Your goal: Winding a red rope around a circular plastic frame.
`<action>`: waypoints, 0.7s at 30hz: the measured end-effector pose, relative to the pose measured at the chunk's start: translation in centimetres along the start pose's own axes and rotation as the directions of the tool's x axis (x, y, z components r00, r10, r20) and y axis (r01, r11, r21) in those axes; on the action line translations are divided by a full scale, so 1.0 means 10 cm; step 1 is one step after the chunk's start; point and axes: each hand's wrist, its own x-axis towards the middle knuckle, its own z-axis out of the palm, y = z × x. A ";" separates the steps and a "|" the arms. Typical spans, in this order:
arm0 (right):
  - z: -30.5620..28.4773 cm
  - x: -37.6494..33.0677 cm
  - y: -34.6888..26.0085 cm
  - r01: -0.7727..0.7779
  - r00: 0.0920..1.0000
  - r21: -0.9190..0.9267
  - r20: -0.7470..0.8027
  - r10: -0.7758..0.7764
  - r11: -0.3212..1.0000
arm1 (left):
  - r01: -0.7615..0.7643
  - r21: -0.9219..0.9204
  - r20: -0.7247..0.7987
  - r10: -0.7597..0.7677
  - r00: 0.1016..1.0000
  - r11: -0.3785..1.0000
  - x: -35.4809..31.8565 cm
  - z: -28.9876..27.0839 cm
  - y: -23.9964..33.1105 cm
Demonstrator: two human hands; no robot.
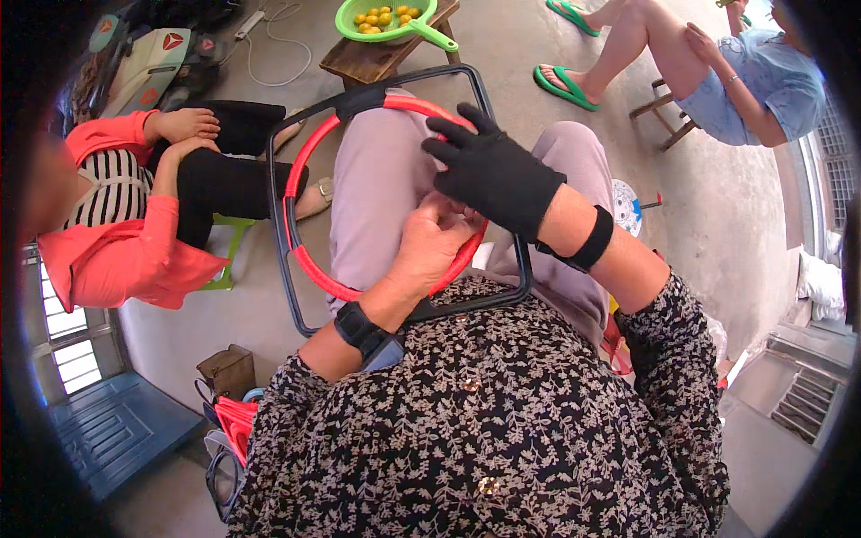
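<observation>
Grip wide on right hand (495, 172), fingers splayed over red ring (324, 280); left hand (428, 247) at its rim, can't tell closure.

Ring (309, 266) in frame (281, 233) over lap (372, 188); basket (381, 38) on stool (363, 62) ahead.

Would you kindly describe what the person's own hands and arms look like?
The left hand has no glove; a black band with a bluish-grey part circles that wrist. The right hand wears a black glove, with a black strap nearby. Both sleeves are black with a pale leafy print.
</observation>
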 end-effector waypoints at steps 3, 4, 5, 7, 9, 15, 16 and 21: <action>0.00 -0.08 0.04 -0.105 0.993 0.064 -0.055 0.109 0.992 | 0.060 -0.085 0.068 -0.055 0.996 0.995 -0.03 0.00 0.11; -0.02 -0.12 0.06 -0.166 0.982 0.068 -0.083 0.172 0.984 | 0.076 -0.138 0.075 -0.066 0.995 0.988 -0.03 0.00 0.09; -0.10 -0.17 0.05 -0.280 0.952 0.172 -0.074 0.296 0.945 | 0.091 -0.194 0.083 -0.076 0.994 0.977 -0.02 -0.01 0.04; -0.21 -0.40 0.05 -0.293 0.944 0.337 -0.045 0.326 0.895 | 0.126 -0.314 0.124 -0.091 0.988 0.941 0.00 -0.01 0.01; -0.42 -0.57 -0.03 -0.305 0.951 0.458 0.106 0.289 0.835 | 0.177 -0.434 0.191 -0.101 0.976 0.883 0.03 0.01 -0.01; -0.27 -0.70 -0.41 -0.351 0.924 0.274 -0.052 0.378 0.895 | 0.378 -0.609 0.417 -0.124 0.900 0.697 0.02 -0.05 0.15; -0.24 -0.72 -0.43 -0.367 0.915 0.261 -0.073 0.398 0.893 | 0.371 -0.576 0.381 -0.162 0.910 0.728 0.04 -0.05 0.14; -0.30 -0.89 -0.55 -0.355 0.671 0.916 0.110 0.733 0.188 | 0.478 -0.477 0.339 -0.347 0.874 0.738 0.03 -0.06 0.21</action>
